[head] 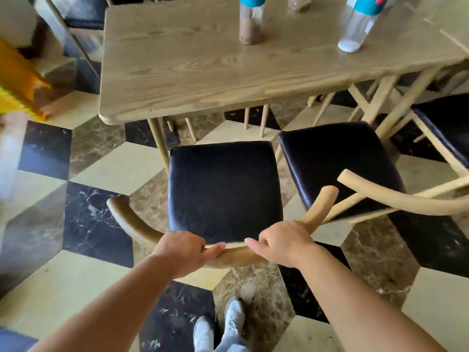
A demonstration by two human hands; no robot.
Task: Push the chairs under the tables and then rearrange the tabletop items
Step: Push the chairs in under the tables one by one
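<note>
The table stood ahead; the chair sat pulled out before it, seat clear of the edge; both hands — left, right — curled round its backrest; the pushing step looked underway — next, a straight shove between the table's legs.

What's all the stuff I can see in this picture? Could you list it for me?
Table: one, light wood, ahead.
Chairs: three, pale wood with black seats; near chair at centre, second chair to its right, third chair at right edge.
Clear containers: two, teal-topped, on the table; brown-filled container, white-filled container.
Floor: black, cream and brown tiles.
Yellow object: one, blurred, far left.
Shoes: two, grey, below.
Left hand, right hand: both grip the near chair's curved backrest.
</note>
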